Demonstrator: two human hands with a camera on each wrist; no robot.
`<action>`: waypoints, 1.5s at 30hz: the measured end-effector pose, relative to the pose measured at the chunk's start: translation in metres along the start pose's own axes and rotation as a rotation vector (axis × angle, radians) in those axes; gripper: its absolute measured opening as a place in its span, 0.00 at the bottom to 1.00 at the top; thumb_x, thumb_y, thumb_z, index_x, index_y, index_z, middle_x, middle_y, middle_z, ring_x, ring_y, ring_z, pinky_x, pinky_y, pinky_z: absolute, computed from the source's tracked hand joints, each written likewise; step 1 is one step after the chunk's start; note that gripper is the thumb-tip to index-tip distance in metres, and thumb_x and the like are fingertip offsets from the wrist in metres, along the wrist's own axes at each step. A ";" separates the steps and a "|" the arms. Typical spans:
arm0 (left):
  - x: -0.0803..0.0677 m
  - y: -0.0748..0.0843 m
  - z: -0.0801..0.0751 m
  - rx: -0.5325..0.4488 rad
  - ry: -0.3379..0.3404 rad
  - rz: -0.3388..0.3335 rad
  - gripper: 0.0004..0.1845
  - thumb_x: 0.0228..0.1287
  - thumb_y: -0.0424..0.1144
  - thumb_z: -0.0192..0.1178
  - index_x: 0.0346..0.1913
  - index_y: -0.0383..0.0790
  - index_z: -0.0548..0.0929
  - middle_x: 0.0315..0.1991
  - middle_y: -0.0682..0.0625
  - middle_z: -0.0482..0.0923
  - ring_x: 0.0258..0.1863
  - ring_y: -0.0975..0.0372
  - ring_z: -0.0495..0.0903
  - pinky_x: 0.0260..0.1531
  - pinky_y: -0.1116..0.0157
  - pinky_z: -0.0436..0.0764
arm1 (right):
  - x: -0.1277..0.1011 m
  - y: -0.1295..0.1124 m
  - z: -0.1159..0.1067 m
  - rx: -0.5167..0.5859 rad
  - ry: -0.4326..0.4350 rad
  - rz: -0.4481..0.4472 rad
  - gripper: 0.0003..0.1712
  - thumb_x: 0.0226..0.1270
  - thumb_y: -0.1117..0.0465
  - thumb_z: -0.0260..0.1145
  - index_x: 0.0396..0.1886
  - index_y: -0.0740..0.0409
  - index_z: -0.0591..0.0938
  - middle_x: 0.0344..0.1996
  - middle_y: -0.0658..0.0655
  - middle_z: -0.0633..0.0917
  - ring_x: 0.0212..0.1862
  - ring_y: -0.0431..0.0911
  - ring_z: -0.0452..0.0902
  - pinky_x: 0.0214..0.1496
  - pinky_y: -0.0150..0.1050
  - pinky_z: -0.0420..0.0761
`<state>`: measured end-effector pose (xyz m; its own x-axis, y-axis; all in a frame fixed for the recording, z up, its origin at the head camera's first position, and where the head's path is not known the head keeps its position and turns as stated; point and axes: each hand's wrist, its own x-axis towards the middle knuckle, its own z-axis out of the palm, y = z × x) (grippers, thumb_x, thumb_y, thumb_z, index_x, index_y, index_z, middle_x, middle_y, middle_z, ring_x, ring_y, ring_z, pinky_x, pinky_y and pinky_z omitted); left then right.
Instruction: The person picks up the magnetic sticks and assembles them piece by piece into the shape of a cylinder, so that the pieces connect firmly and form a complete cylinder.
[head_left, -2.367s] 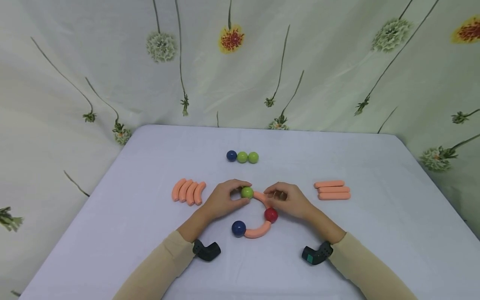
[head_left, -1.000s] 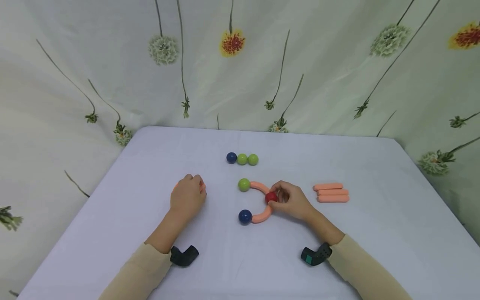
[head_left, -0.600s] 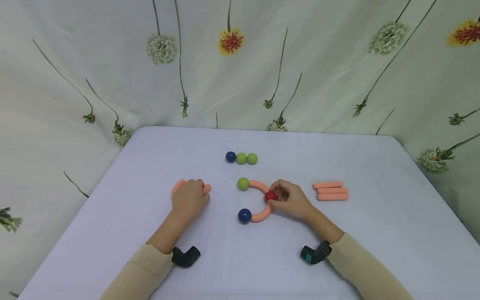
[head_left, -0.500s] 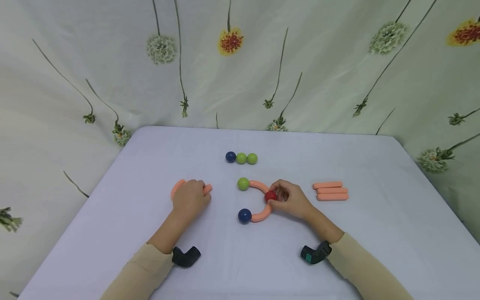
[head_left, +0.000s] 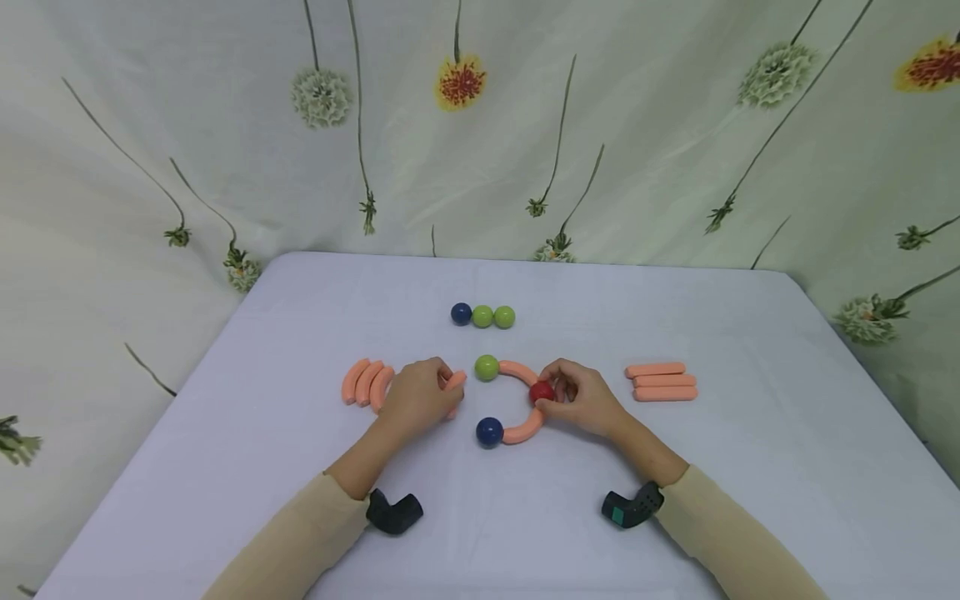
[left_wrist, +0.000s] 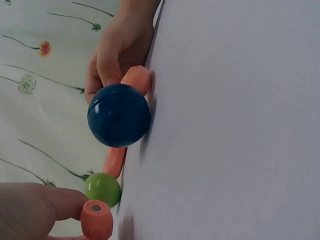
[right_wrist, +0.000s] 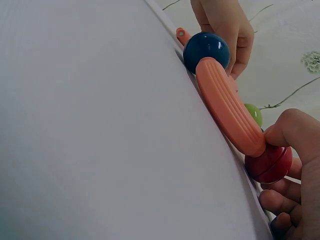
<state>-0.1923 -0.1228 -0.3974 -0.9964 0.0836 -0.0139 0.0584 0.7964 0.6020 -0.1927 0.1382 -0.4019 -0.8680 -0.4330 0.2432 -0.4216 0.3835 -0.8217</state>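
Nearest you, the blue ball ends the half-ring, with the red ball just right of it pinched in your right hand. Left of the blue ball, your left hand grips a curved orange piece. Beyond it sits the green ball.

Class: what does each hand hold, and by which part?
Left hand: a curved orange rod, near one end. Right hand: the red ball, pinched by its fingers.

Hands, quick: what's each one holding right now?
Left hand: holds a curved orange stick.
Right hand: pinches the red ball of the half ring.
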 end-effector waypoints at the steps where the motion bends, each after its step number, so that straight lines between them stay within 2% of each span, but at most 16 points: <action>1: 0.000 0.002 0.001 -0.010 -0.008 0.001 0.12 0.60 0.40 0.62 0.40 0.34 0.81 0.20 0.53 0.75 0.21 0.62 0.74 0.23 0.66 0.71 | 0.000 0.000 0.000 -0.001 0.001 0.002 0.15 0.55 0.72 0.71 0.42 0.71 0.79 0.28 0.63 0.78 0.31 0.59 0.72 0.31 0.33 0.69; 5: 0.000 0.008 0.008 -0.040 -0.007 0.000 0.10 0.58 0.39 0.63 0.38 0.35 0.80 0.17 0.53 0.76 0.20 0.62 0.74 0.22 0.66 0.70 | 0.000 -0.001 0.000 0.001 0.001 0.009 0.15 0.55 0.73 0.71 0.42 0.70 0.79 0.28 0.64 0.78 0.31 0.60 0.71 0.31 0.33 0.69; 12: 0.003 0.010 0.015 -0.044 0.016 -0.012 0.11 0.57 0.38 0.64 0.38 0.35 0.80 0.18 0.53 0.75 0.20 0.62 0.74 0.22 0.66 0.69 | 0.000 -0.002 0.000 0.001 -0.003 0.022 0.15 0.55 0.72 0.71 0.42 0.70 0.79 0.28 0.64 0.78 0.31 0.59 0.71 0.31 0.32 0.69; 20: 0.004 0.011 0.018 -0.049 0.009 -0.022 0.15 0.57 0.40 0.64 0.44 0.35 0.80 0.16 0.56 0.76 0.20 0.64 0.75 0.22 0.66 0.71 | 0.001 -0.001 -0.001 0.005 -0.001 0.002 0.15 0.55 0.72 0.71 0.42 0.70 0.79 0.27 0.63 0.78 0.30 0.58 0.71 0.31 0.33 0.69; 28: 0.000 0.014 0.016 -0.008 -0.036 -0.007 0.12 0.54 0.39 0.64 0.36 0.36 0.77 0.18 0.51 0.74 0.18 0.61 0.72 0.19 0.67 0.66 | 0.002 0.000 -0.001 -0.005 -0.002 0.009 0.15 0.55 0.72 0.71 0.42 0.69 0.79 0.27 0.62 0.78 0.30 0.56 0.71 0.31 0.32 0.69; 39: -0.001 0.014 0.019 0.007 -0.048 -0.009 0.13 0.54 0.41 0.67 0.32 0.38 0.74 0.19 0.50 0.72 0.19 0.60 0.71 0.19 0.67 0.64 | 0.001 0.002 0.000 0.000 -0.004 0.011 0.16 0.55 0.72 0.71 0.43 0.70 0.79 0.27 0.60 0.77 0.30 0.57 0.71 0.30 0.32 0.68; 42: -0.001 0.015 0.019 0.024 -0.054 -0.020 0.13 0.55 0.42 0.66 0.34 0.38 0.74 0.19 0.50 0.72 0.19 0.60 0.71 0.19 0.66 0.64 | 0.001 0.002 0.000 0.004 -0.002 0.008 0.15 0.55 0.72 0.71 0.43 0.70 0.79 0.27 0.60 0.77 0.30 0.57 0.71 0.30 0.32 0.68; 45: 0.000 0.014 0.019 0.061 -0.040 -0.025 0.17 0.55 0.45 0.65 0.40 0.37 0.75 0.21 0.50 0.73 0.20 0.59 0.72 0.19 0.65 0.66 | 0.001 0.003 0.000 0.007 -0.002 0.009 0.15 0.55 0.72 0.71 0.42 0.70 0.79 0.27 0.61 0.78 0.30 0.57 0.71 0.30 0.32 0.68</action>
<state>-0.1908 -0.1007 -0.4043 -0.9944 0.0866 -0.0612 0.0387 0.8335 0.5512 -0.1950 0.1385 -0.4039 -0.8711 -0.4313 0.2347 -0.4119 0.3818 -0.8274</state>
